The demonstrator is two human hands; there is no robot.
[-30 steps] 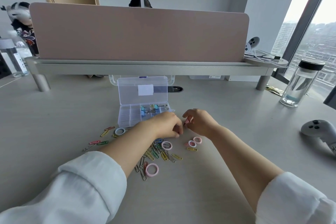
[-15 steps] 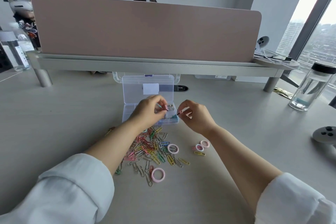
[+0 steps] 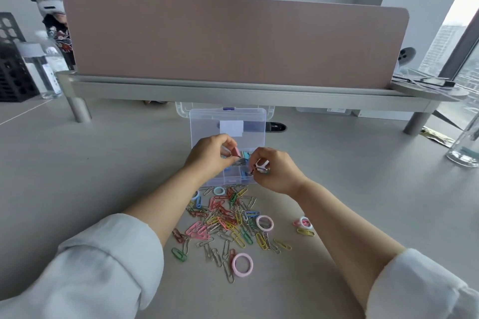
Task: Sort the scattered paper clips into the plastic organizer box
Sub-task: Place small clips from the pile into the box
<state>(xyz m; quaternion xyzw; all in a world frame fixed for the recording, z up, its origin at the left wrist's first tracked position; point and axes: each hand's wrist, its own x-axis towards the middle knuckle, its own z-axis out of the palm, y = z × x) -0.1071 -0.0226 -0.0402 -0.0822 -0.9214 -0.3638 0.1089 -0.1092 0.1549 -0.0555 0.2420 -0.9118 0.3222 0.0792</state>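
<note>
The left hand point(image 3: 210, 155) is hovering over the box point(image 3: 234, 181), fingers curled, thumb and forefinger pinching a pink clip point(image 3: 236, 151). The right hand point(image 3: 276, 169) is sitting just to its right, over the box's right edge, fingers curled round a bunch of clips point(image 3: 260, 166). Silver wire and something white are showing between its fingers, but how many clips it is gripping I cannot tell.

Together the hands are covering most of the box. Only a few cells are peeking out between and below them, with blue bits inside. Which cell is lying under the pink clip is hard to make out. The lid point(image 3: 207, 127) is standing open just beyond the hands, with a white label point(image 3: 231, 127) on it.

The pile point(image 3: 225, 220) of loose clips is lying on the table point(image 3: 103, 163), just nearer than both hands, between the forearms. The left forearm is hiding its left fringe. A pink ring point(image 3: 242, 264) is lying at the pile's near edge. Far to the right of the right hand, a bottle point(image 3: 464, 147) is being cut off by the frame edge.
</note>
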